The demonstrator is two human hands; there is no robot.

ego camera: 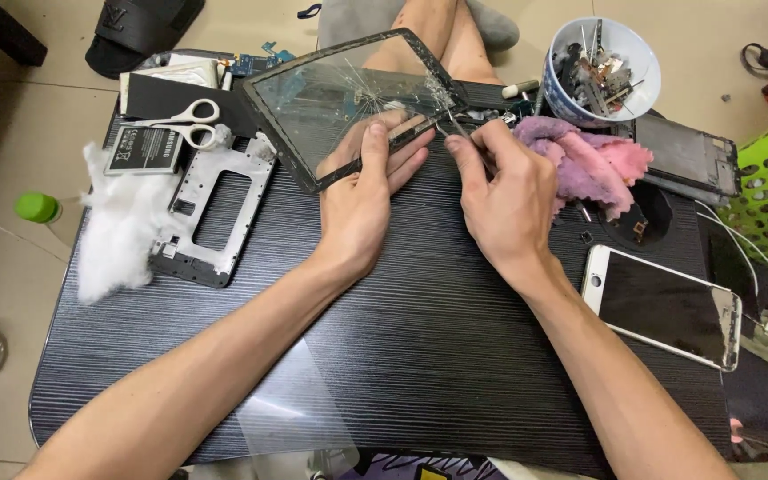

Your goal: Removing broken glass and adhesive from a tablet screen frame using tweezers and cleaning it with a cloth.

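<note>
Left hand (362, 191) gripping cracked black-framed glass touchscreen panel (348, 98); right hand (508, 200) pinched shut on thin metal tool (458, 127) at panel edge.

You work at a dark, striped desk (420, 338). Near its left edge lie white cotton wool (117, 231), a grey frame (215, 213) and scissors (190, 123). By the right edge rest a white phone (664, 307) and a pink cloth (593, 164).
</note>
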